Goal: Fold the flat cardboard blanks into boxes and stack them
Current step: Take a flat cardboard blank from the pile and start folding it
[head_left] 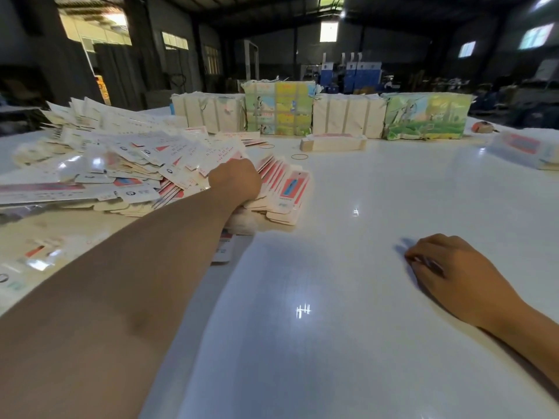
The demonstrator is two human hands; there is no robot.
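Note:
A big loose heap of flat white-and-red cardboard blanks (127, 158) covers the left of the white table (378, 192). My left hand (236, 182) reaches into the heap's right edge, fingers curled around a fanned bundle of blanks (281, 192); the fingertips are hidden among them. My right hand (447, 270) rests on the bare table at the right, fingers loosely curled, holding nothing. A small stack of folded blanks (332, 142) lies farther back near the middle.
Tied white bundles (208, 111) (348, 116) and colourful printed bundles (278, 108) (426, 116) line the table's far edge. Two rubber bands (299, 156) lie behind the heap. Another wrapped stack (526, 149) sits far right. More blanks (36, 255) lie under my left forearm.

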